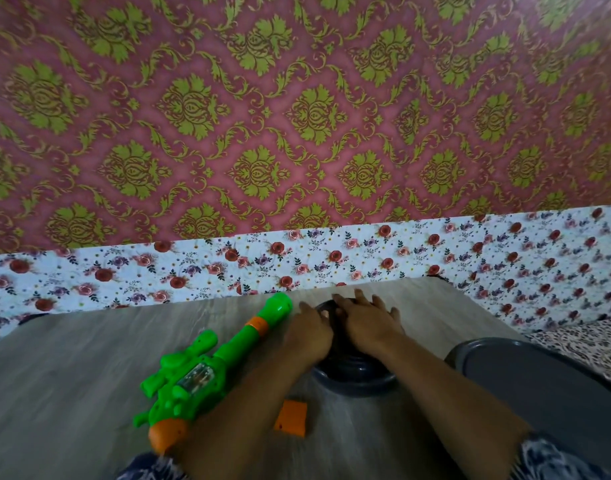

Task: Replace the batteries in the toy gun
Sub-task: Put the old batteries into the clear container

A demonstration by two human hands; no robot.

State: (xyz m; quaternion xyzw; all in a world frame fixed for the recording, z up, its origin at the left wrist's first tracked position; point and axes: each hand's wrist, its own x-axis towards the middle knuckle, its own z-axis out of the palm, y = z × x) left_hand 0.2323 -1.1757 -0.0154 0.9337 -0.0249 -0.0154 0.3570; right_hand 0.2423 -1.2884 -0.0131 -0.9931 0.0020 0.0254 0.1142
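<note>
Green plastic toy gun (207,362) lies on the grey wood-grain table (72,368), orange battery cover (291,418) beside it, while left hand (309,332) and right hand (366,323) reach into the dark round bowl (352,379), grip unclear—best pick batteries singly.

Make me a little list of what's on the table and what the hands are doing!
toy gun: green with orange parts, lying on the table
orange piece: loose, near the gun, maybe the battery cover
dark bowl: under both hands
left hand: reaching into the bowl
right hand: reaching into the bowl
batteries: none visible
grey round lid: at the right
</note>
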